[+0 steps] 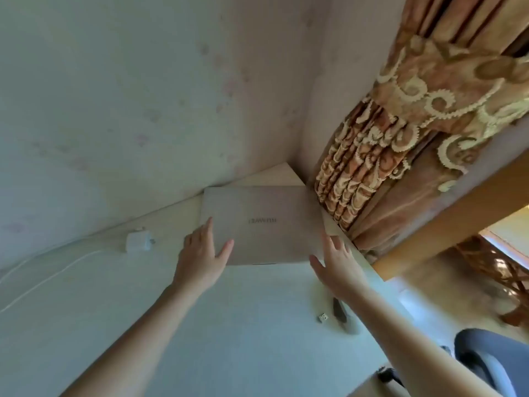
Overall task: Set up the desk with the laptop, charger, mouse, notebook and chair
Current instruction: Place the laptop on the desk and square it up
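Observation:
A closed silver laptop [263,222] lies flat at the far right corner of the pale desk [200,325], its logo facing away from me. My left hand [201,253] rests with spread fingers on the laptop's near left corner. My right hand [335,262] reaches toward its near right corner, fingers apart, at the edge. A white charger brick [137,241] with its white cable [48,270] lies left of the laptop. A grey mouse [345,316] and a small white dongle [323,317] sit near the desk's right edge, partly hidden by my right forearm. The chair [492,362] stands at the lower right.
A pale wall [128,96] runs behind the desk. A patterned orange curtain [400,138] hangs right beside the laptop's far corner. A wooden beam [458,219] and wicker furniture [503,270] stand to the right past the desk edge.

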